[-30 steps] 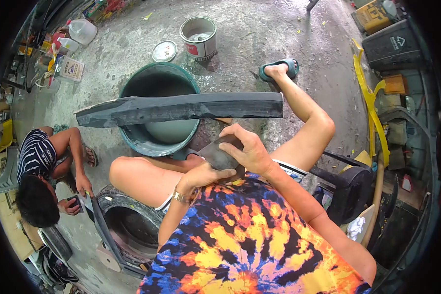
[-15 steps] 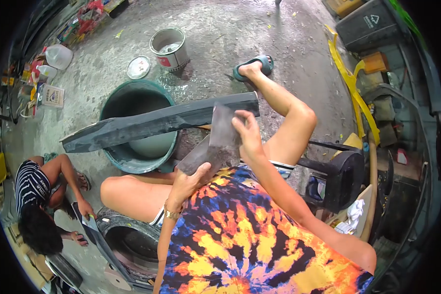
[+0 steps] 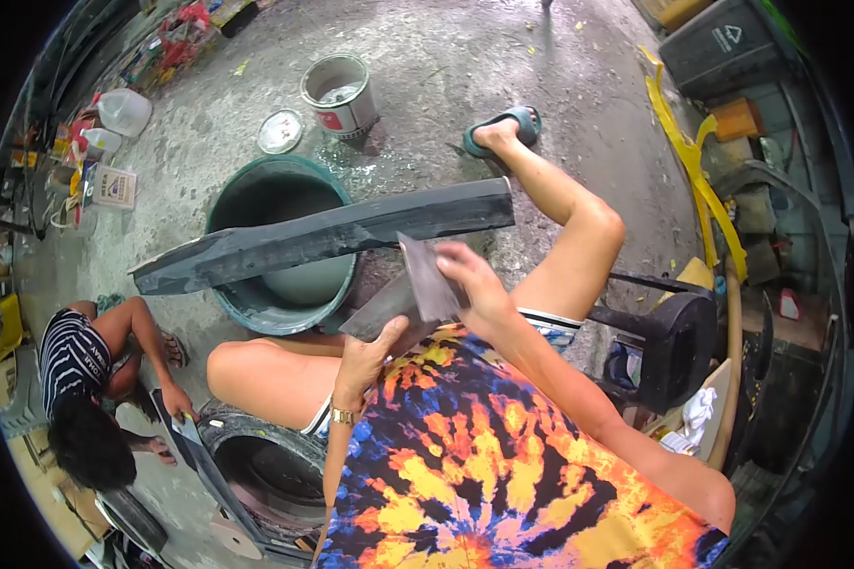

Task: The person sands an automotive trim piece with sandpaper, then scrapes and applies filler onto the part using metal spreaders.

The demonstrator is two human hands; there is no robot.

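Observation:
A dark grey sheet of sandpaper (image 3: pixel 434 284), bent into two flaps, is between my hands in front of my lap. My left hand (image 3: pixel 365 358) pinches its lower flap with the thumb on top. Against the raised flap, the fingers of my right hand (image 3: pixel 476 287) are curled and slightly blurred. Just beyond the sheet, a long dark grey panel strip (image 3: pixel 323 235) with scuffed, whitish patches lies across a green tub (image 3: pixel 220 204). Cloudy grey liquid shows in the tub below the strip.
A paint can (image 3: pixel 337 95) and its lid (image 3: pixel 281 131) stand past the tub. At left, another person (image 3: pixel 76 379) crouches, a hand on a dark panel (image 3: pixel 199 465) by a tyre (image 3: pixel 266 465). Yellow strips (image 3: pixel 693 171) and a black stool-like object (image 3: pixel 669 332) are at right.
The raised flap of the sandpaper has come down and tilted, with my right hand moving lower beside it. My left hand keeps its grip. The whole view has shifted slightly.

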